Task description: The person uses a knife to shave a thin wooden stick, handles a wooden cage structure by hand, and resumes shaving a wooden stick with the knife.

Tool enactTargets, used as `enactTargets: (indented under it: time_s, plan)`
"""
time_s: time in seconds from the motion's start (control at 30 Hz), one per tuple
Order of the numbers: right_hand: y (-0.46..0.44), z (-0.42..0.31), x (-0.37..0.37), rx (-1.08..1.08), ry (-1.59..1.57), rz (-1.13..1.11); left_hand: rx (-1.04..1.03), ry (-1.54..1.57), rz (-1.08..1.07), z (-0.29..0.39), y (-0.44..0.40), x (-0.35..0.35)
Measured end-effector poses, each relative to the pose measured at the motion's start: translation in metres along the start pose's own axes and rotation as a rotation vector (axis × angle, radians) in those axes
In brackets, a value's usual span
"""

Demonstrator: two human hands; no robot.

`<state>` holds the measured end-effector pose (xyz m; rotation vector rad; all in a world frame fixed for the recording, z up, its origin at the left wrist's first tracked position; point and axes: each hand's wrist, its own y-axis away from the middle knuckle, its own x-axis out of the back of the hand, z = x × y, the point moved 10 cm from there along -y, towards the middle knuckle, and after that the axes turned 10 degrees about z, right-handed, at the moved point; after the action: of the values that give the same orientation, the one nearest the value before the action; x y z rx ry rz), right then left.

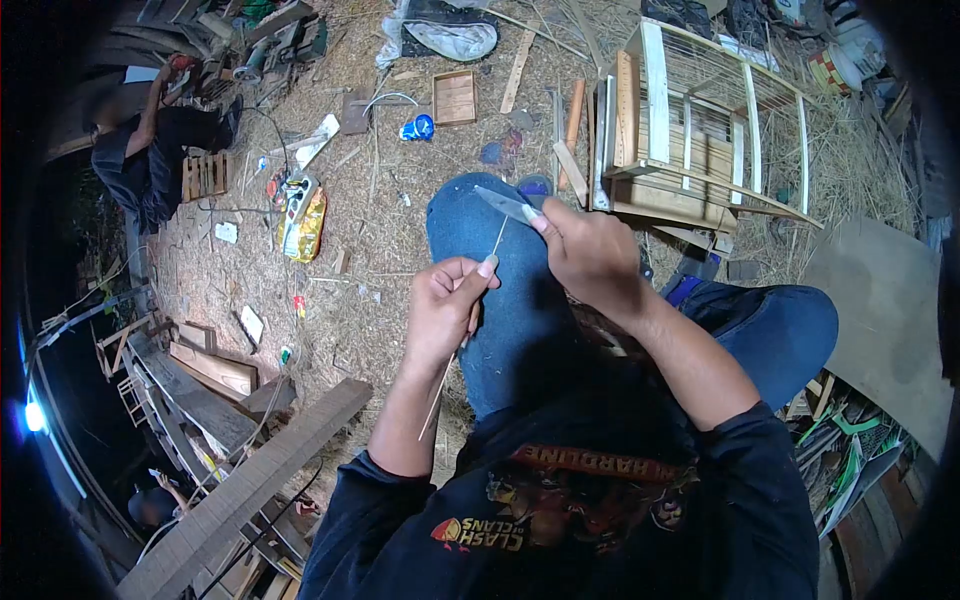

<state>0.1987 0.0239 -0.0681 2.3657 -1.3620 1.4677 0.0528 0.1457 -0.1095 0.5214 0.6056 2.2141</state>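
Note:
My right hand (590,250) is closed around a knife (502,203), its blade pointing up and left over my jeans-covered knee. In my left hand (447,300) a thin wooden stick (432,405) is pinched between thumb and fingers. One end of the stick reaches up to the knife blade and seems to touch it; the other end runs down along my left forearm. The knife's handle is mostly hidden in my right hand.
A slatted wooden cage (690,130) stands at the upper right. A small wooden box (455,97), a blue can (418,127) and a yellow bag (303,225) lie on the straw-strewn ground. A wooden beam (255,480) crosses the lower left. Another person (150,150) sits at the left.

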Motion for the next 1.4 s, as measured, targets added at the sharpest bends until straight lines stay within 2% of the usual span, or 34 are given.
enactTargets:
  time_s: [0.13,0.2,0.43,0.53,0.8,0.93,1.0,1.23,1.4]
  plan:
    - [0.004,-0.003,-0.005,-0.036,-0.079,-0.108,-0.013,-0.002,0.024,0.004,0.000,0.001]
    - [-0.004,0.001,0.002,0.036,0.056,0.043,-0.010,0.001,0.034,0.003,0.002,0.001]
    - [-0.002,0.002,0.000,0.017,-0.046,-0.018,-0.004,0.013,0.015,0.004,0.001,0.000]
    - [-0.003,-0.001,0.008,0.037,-0.010,0.062,-0.013,0.005,0.019,0.003,0.001,0.000]
    - [0.013,0.001,-0.006,-0.093,-0.059,-0.066,-0.028,-0.014,0.050,0.003,0.000,0.001]
    - [0.014,0.005,-0.008,-0.041,-0.021,-0.012,-0.013,-0.013,0.058,0.002,0.003,0.000]
    - [0.017,0.005,-0.015,-0.134,-0.111,-0.127,-0.012,-0.026,0.061,0.004,0.002,0.001]
    - [0.020,-0.010,-0.007,0.001,-0.129,-0.014,-0.030,-0.021,0.055,0.002,0.002,0.000]
    - [0.025,-0.011,-0.009,-0.007,-0.113,-0.036,-0.032,-0.030,0.069,0.003,0.004,0.000]
